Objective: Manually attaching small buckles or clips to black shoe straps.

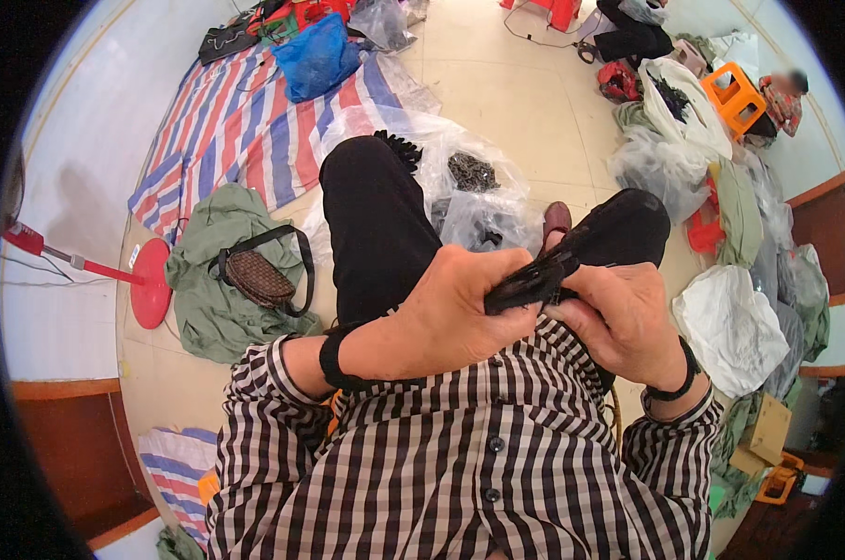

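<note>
Both hands meet in front of my lap over a dark, floppy bundle that looks like thin black strips or fabric; its exact kind I cannot make out. My left hand is closed around its lower left end, thumb on top. With bent fingers, my right hand pinches the bundle's right side. Black bands circle both wrists. Beyond my knees a clear plastic sheet lies on the floor, bearing a heap of small dark pieces and a black bunch beside my left knee.
A striped tarp with a blue plastic bag spreads at the far left. Nearer are a brown patterned bag on green cloth and a red fan base. White sacks, an orange stool and a seated person are on the right.
</note>
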`<state>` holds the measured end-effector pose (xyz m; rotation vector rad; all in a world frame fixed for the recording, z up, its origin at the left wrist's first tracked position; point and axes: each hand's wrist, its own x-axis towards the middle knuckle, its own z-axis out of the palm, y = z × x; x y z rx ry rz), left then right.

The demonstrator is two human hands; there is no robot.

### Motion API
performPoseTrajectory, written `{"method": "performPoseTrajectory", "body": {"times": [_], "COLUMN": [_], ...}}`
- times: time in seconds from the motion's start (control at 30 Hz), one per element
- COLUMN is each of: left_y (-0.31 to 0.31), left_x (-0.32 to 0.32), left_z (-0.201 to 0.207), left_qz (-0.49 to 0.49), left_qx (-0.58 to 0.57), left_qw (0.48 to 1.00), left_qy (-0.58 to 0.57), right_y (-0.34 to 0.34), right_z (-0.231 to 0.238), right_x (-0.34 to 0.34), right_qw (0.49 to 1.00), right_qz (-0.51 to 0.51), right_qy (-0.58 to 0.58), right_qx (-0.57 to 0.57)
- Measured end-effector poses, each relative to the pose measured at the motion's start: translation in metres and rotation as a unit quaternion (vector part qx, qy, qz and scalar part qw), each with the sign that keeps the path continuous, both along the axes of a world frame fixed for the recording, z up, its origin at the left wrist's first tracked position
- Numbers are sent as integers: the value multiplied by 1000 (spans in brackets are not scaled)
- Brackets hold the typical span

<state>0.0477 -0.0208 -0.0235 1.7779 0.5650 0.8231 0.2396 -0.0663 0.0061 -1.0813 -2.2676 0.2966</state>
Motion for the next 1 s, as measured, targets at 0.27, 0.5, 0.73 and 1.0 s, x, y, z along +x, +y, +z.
{"method": "performPoseTrajectory", "body": {"times": [0.27,0.5,0.73,1.0], "left_y": [-3,-3,5,7], "left_x": [3,1,-5,-2], "left_z": [-7,-6,9,12], "left_qz": [38,17,-73,-81], "left_qx": [98,1,-276,-277], "left_qw": [994,1000,958,957], "left_qy": [-18,-21,-31,-16], "right_y": [-3,6,12,4], "right_z": [2,5,-1,-3], "right_x": [-2,11,18,5], "right_qw": [1000,978,937,998], "right_qz": [-5,14,3,-22], "right_qy": [3,107,166,-25], "right_qx": [-9,-179,-306,-55]}}
